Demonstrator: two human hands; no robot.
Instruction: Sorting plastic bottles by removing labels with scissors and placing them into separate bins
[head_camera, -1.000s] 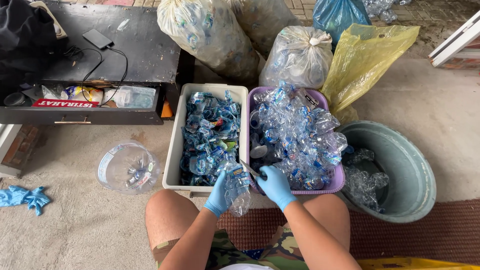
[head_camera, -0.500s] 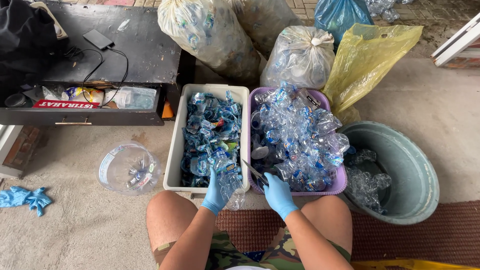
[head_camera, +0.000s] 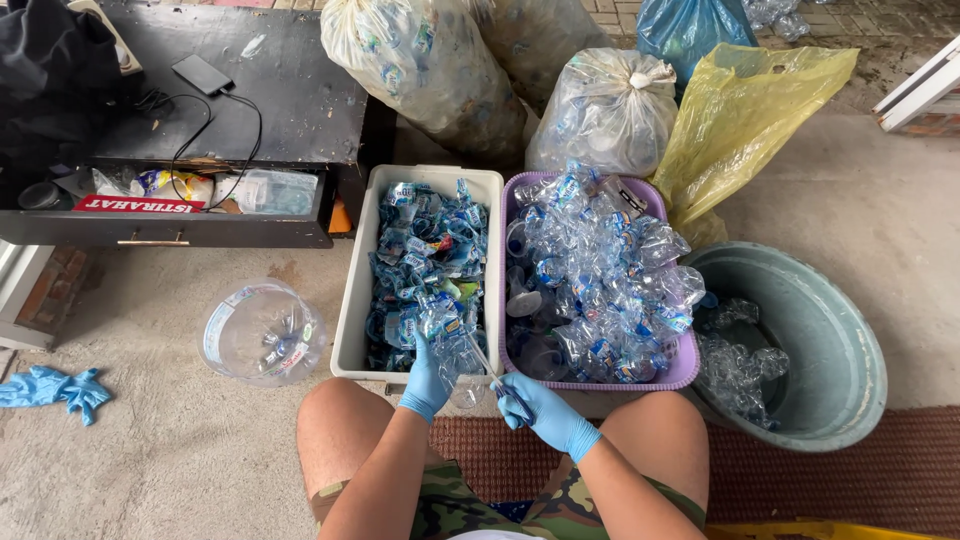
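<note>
- My knees, bare, at the bottom edge; camouflage shorts between them.
- My left hand (head_camera: 428, 378), blue glove, fingers wrapped round the lower end of a clear plastic bottle (head_camera: 452, 345); the bottle stands over the near edge of the white bin, tilted slightly.
- My right hand (head_camera: 545, 412), blue glove, fingers pressed together round a thin tool (head_camera: 487, 372) whose tip reaches the bottle; what kind of tool, I cannot tell.
- Woven brown mat (head_camera: 800, 480), under and to the right of my legs.
- White rectangular bin (head_camera: 350, 310), just ahead of my left knee, filled with crumpled blue-and-white label scraps (head_camera: 425, 260).
- Purple tub (head_camera: 690, 370), touching the white bin's right side, heaped with crushed clear bottles (head_camera: 600, 280).
- Grey-green round basin (head_camera: 830, 370), right of the purple tub, a few clear bottles lying inside.
- Clear round container (head_camera: 262, 332), on the concrete left of the white bin, some small pieces inside.
- Spare blue glove (head_camera: 50, 388), crumpled on the floor, far left.
- Dark low cabinet (head_camera: 290, 100), beyond the container, its drawer open; phone (head_camera: 203, 74) with cable on top.
- Yellow plastic bag (head_camera: 740, 120), behind the purple tub.
- Clear sacks of bottles (head_camera: 610, 110), at the far edge; a blue bag (head_camera: 690, 30) behind them.
</note>
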